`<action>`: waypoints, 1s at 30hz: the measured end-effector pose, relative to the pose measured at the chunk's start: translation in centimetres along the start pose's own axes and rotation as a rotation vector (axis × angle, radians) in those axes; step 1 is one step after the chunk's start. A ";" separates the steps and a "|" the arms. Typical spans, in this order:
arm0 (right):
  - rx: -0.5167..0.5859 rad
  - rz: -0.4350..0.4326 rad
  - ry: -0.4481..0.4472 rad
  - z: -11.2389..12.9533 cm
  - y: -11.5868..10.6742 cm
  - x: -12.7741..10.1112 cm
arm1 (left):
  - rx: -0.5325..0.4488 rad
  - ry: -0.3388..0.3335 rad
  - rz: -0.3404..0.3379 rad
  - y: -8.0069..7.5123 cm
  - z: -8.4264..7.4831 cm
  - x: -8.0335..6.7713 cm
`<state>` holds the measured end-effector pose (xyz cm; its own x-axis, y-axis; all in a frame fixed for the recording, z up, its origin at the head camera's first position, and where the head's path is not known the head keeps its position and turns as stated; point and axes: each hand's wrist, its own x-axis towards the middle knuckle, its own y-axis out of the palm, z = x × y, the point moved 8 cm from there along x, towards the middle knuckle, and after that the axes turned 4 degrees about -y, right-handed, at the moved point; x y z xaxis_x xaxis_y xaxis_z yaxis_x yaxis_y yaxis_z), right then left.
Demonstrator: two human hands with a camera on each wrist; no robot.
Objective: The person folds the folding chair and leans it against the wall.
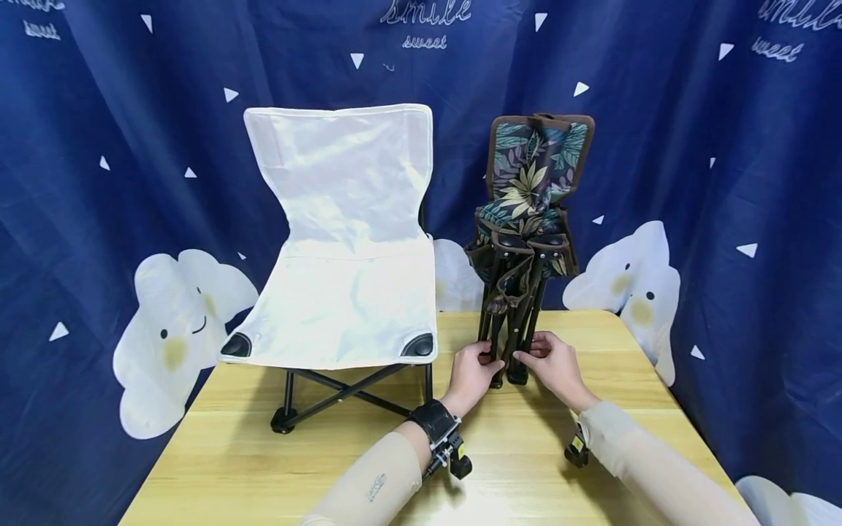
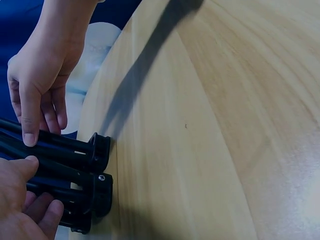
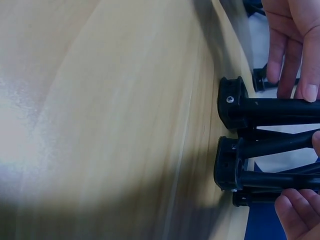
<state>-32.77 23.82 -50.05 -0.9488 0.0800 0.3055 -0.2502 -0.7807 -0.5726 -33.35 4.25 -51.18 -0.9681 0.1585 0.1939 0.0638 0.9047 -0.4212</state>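
Note:
A folded camping chair (image 1: pixel 522 183) with dark leaf-patterned fabric and brown edging stands upright on its bunched black legs. My left hand (image 1: pixel 470 372) holds the legs low on the left side, thumb in front and fingers behind. On the right side my right hand (image 1: pixel 555 365) grips the legs at about the same height, its thumb across the front. Both wrist views show the black tubes and plastic feet (image 2: pixel 102 192) close together, with a hand on either side. To the left stands an unfolded white camping chair (image 1: pixel 349 292) on crossed black legs, untouched.
Both chairs stand on a light wooden table (image 1: pixel 513 467). Behind it hangs a dark blue curtain (image 1: pixel 460 73) with white triangles, lettering and cloud faces. The white chair's front right foot lies behind my left wrist, which wears a black strap (image 1: pixel 433 420) with a camera.

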 end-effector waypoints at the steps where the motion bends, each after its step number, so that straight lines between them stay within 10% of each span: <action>1: 0.005 0.001 0.002 -0.1 0.1 0.1 | 0.000 -0.002 0.000 0.0 0.0 0.1; 30: -0.040 -0.026 0.036 -0.7 0.9 2.3 | -0.039 -0.035 0.044 -0.1 -0.3 2.9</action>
<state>-35.34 23.75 -50.32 -0.9481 0.1221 0.2936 -0.2813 -0.7526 -0.5954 -36.15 4.71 -50.31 -0.9719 0.1854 0.1449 0.1152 0.9118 -0.3941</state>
